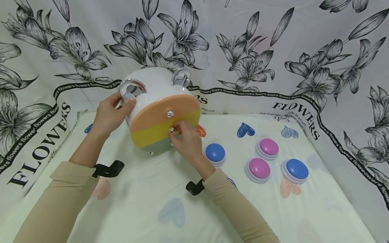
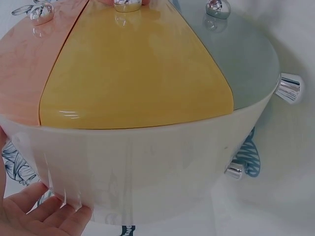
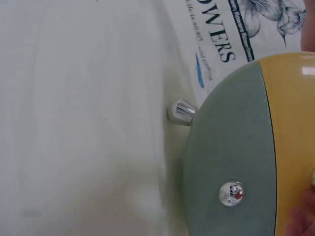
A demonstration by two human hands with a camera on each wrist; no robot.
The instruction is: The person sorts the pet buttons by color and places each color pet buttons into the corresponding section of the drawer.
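A white rounded storage box (image 1: 156,79) has a front split into an orange panel (image 1: 162,107), a yellow panel (image 1: 149,135) and a green panel (image 3: 231,147), each with a silver knob. Two silver rings stick up from its top. My left hand (image 1: 110,113) holds the box's left side at the left ring (image 1: 132,88), thumb in front. In the left wrist view its fingertips (image 2: 76,219) lie against the white wall (image 2: 147,167). With thumb and fingers, my right hand (image 1: 190,143) pinches the yellow panel's knob (image 1: 172,129). The yellow panel is flush with its neighbours.
Right of the box are several round push lights: a blue one (image 1: 215,153) near my right hand, two pink ones (image 1: 259,168), and another blue one (image 1: 297,169). A heart-print cloth (image 1: 136,206) covers the table. A flower-print curtain (image 1: 206,74) hangs behind.
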